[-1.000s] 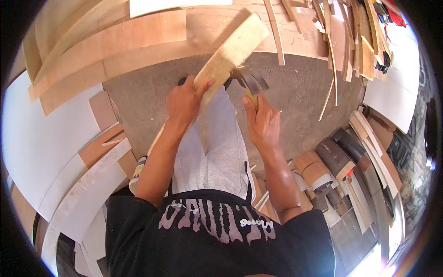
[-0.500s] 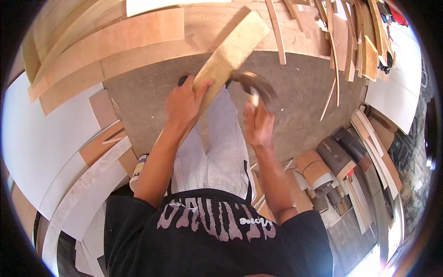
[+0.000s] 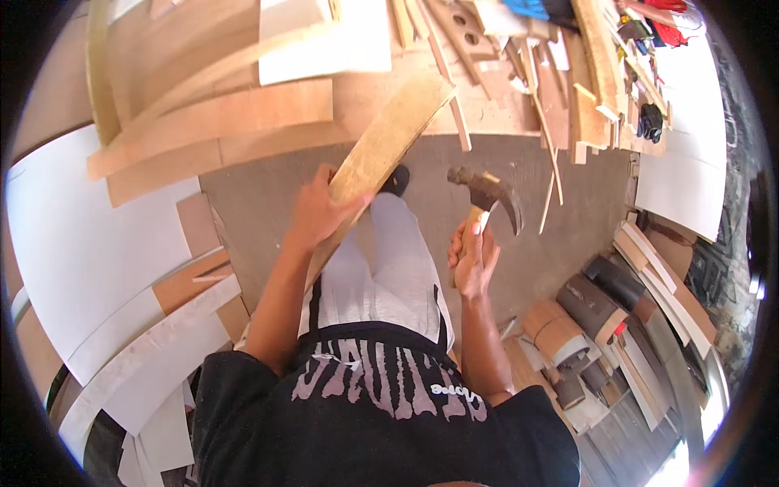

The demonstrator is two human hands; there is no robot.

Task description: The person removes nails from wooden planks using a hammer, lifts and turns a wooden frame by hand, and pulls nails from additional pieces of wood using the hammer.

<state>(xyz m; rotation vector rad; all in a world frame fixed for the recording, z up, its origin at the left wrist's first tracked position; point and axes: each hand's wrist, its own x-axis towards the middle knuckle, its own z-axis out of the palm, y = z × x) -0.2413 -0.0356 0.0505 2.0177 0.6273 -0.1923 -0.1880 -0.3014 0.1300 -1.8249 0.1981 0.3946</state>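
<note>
My left hand (image 3: 323, 211) is wrapped round a long wooden board (image 3: 393, 134) that slants up and away from my legs. Its far end points toward the wooden sheets ahead, and its near end passes under my left forearm. In my right hand (image 3: 475, 258) is a claw hammer (image 3: 489, 195), gripped by its light wooden handle. The dark metal head is raised to the right of the board and apart from it, with the claw curving right.
Ahead lie plywood sheets (image 3: 219, 130) with a white panel (image 3: 324, 49) and several thin wood strips (image 3: 552, 174). Large white sheets (image 3: 105, 235) lean at left. Offcuts and curved pieces (image 3: 556, 333) are piled at right. Part of another person in red (image 3: 669, 24) shows at the upper right.
The hammer has moved from beside the board out to the right, away from it. The board and my left hand sit lower in view, and the view shows more of the area ahead.
</note>
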